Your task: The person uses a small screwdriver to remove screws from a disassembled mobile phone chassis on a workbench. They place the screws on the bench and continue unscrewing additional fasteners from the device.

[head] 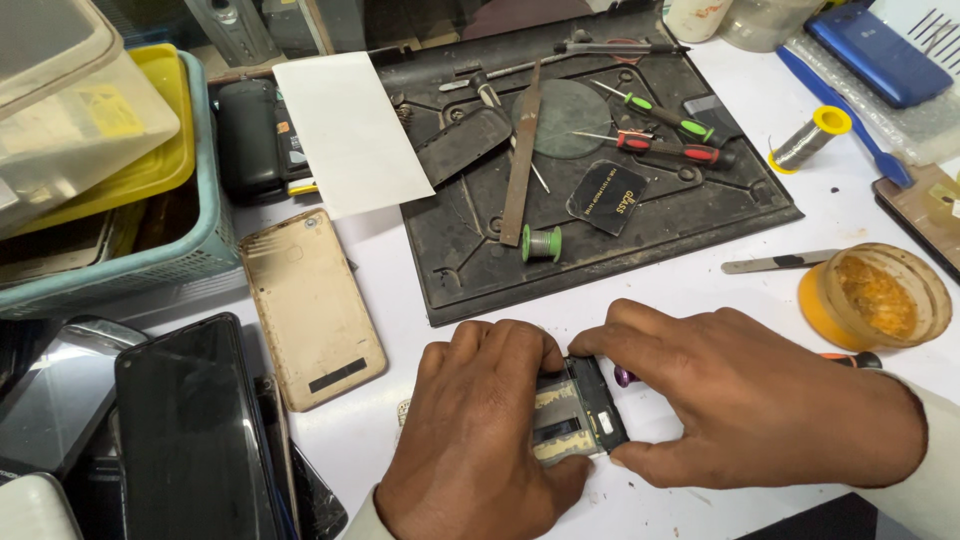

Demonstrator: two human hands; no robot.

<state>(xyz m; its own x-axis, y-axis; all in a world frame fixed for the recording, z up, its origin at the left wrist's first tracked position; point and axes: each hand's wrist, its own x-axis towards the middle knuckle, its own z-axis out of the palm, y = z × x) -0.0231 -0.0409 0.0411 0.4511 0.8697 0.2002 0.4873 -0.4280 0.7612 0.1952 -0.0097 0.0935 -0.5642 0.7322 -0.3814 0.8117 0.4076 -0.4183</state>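
From the head view I see both hands low on the white table, closed around an opened phone body with its back off and its inner frame showing. My left hand wraps the phone's left half, its grip shut on it with fingers curled over the top edge. My right hand clamps the right half, thumb along the lower edge and forefinger pressing at the upper corner. A small purple-tipped tool peeks out just beyond the phone, under the right hand. A gold back cover lies well to the left, and a dark work mat with screwdrivers sits beyond.

I judge the step in hand to be working at the phone's frame. The next move calls for steady, even pressure at the corner and no twisting of the body.
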